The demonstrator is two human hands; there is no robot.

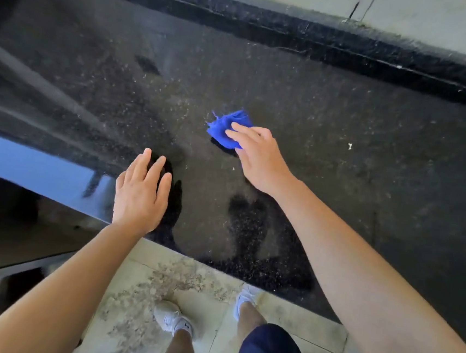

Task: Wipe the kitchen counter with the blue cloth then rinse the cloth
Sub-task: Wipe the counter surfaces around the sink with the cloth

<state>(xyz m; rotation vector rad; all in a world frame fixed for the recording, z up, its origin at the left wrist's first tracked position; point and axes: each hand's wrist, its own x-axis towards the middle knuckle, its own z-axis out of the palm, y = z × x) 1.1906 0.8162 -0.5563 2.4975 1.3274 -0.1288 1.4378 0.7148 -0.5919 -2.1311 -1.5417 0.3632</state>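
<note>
Dark counter (pixel 345 116) bears blue cloth (pixel 224 127) midway between its edges

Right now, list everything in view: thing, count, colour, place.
blue cloth: one, blue, bunched, mid-counter
counter: one, black speckled, dusty, fills most of the view
speck: one, white, on the counter right of the cloth
wall: one, pale, behind the counter's raised back edge
floor: one, beige tiles, below the counter's near edge
debris: one scatter, tan, on the floor by the shoes
shoes: two, white, on the floor
left hand: one, fingers straight, over the counter's near edge
right hand: one, fingers on the cloth
</note>
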